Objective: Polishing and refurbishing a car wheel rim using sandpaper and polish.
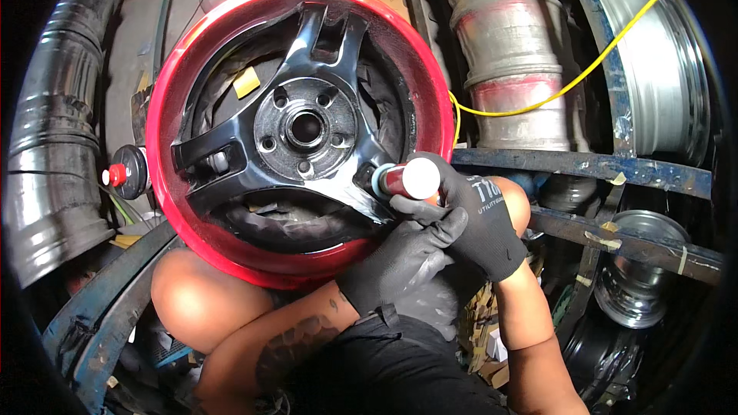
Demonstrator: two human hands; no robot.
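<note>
A motorcycle or car wheel rim (167, 196) with a glossy red outer barrel sits tilted before me, above my knees. Its three split spokes (230, 121) are shiny black, and the dull dark hub (271, 144) has several bolt holes around a centre bore. My right hand (467, 207), in a black coated work glove, grips a small handheld sanding or polishing tool (418, 178) with a white end and a pale blue disc, held at the lower right spoke. Gloved too, my left hand (398, 259) lies against the right one; whether it also holds the tool is hidden.
Stacked bare metal rims (510, 57) stand at the right, and more rims (57, 121) at the left. A yellow hose (536, 106) runs behind the wheel. Blue metal frame bars (576, 167) flank me. A black disc with a red cap (124, 173) is left of the wheel.
</note>
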